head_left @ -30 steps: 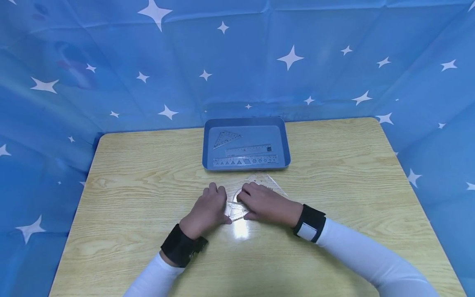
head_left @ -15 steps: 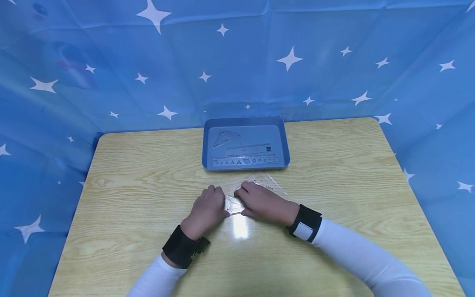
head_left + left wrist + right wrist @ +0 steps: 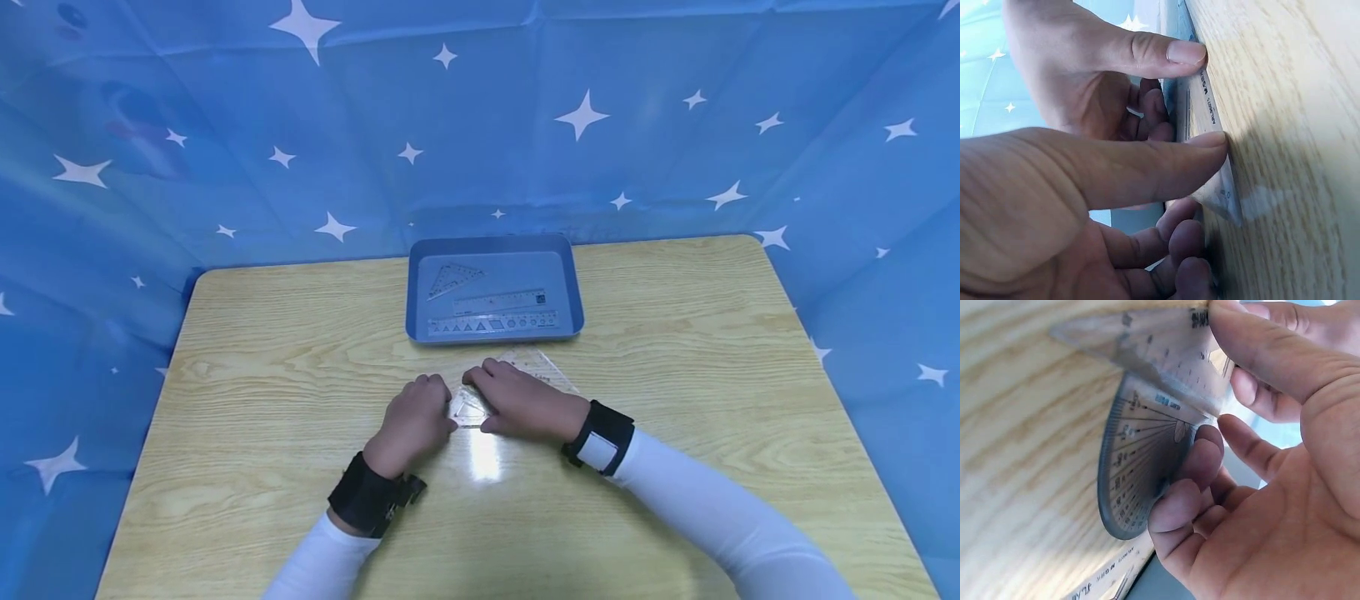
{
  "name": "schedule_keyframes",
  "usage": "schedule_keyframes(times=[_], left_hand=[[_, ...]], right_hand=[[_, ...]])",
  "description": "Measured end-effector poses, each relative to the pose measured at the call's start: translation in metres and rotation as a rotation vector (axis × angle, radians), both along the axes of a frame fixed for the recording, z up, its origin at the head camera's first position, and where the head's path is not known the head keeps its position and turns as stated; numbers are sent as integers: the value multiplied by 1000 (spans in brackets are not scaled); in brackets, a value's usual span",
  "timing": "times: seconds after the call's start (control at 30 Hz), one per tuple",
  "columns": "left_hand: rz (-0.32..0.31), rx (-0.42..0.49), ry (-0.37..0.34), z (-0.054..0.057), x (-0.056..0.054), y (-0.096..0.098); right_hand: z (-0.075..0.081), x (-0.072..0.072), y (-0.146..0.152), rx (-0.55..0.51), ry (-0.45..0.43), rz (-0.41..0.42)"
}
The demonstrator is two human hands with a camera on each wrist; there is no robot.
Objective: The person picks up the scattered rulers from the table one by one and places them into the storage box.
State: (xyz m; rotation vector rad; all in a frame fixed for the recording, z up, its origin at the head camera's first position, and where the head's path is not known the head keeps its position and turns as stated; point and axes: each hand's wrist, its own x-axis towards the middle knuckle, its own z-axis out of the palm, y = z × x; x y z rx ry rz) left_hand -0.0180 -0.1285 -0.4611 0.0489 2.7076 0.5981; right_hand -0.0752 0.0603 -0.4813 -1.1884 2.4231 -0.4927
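Both hands are close together in front of the tray. My left hand (image 3: 415, 425) pinches the left end of a small clear set square (image 3: 468, 408), its thumb (image 3: 1207, 150) on the near edge. From the other side my right hand (image 3: 528, 404) grips the same set square, thumb on that edge too. A clear protractor (image 3: 1141, 462) shows below the set square in the right wrist view, right at my right fingers (image 3: 1175, 509), which cover part of its straight side. A larger clear set square (image 3: 546, 367) lies on the table, partly hidden under my right hand.
A blue tray (image 3: 495, 339) stands behind the hands at the table's far side. In it lie a clear set square (image 3: 453, 279) and two clear rulers (image 3: 498, 302). A blue star-printed curtain (image 3: 480, 125) hangs behind the wooden table (image 3: 285, 350).
Both hands have shifted slightly away from me and to the left with the small set square. It has turned, so its near edge now runs level. The tray's contents stay put.
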Motion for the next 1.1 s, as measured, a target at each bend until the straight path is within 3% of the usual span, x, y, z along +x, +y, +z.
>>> schedule_keyframes(times=[0.3, 0.73, 1.1], left_hand=[[8, 0, -12, -2, -1, 0], [30, 104, 12, -5, 0, -3], [45, 94, 66, -6, -2, -4]], right_hand=[[12, -9, -11, 50, -80, 27], [15, -10, -16, 79, -57, 33], [11, -5, -13, 45, -45, 31]])
